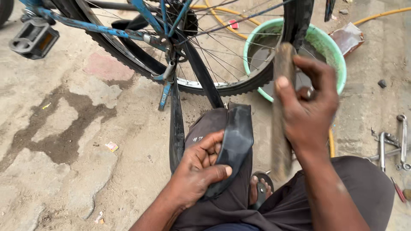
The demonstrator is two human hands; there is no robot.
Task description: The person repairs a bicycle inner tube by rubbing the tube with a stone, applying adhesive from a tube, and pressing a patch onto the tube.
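Observation:
My left hand (198,171) grips a black rubber inner tube (233,141) and presses it flat over my knee, thumb on top. The tube loops away to the left and up toward the bicycle wheel (205,55). My right hand (309,107) is closed around a long brown wooden-looking rasp or stick (280,128), held upright just right of the tube and blurred by motion. My knees in dark trousers and a sandalled foot (261,188) are below the hands.
A blue bicycle frame (107,29) with a pedal (33,39) stands at the top. A green basin (329,47) of murky water sits behind the wheel. Metal wrenches (391,145) lie at the right on the wet concrete ground. A yellow hose (379,16) runs along the back.

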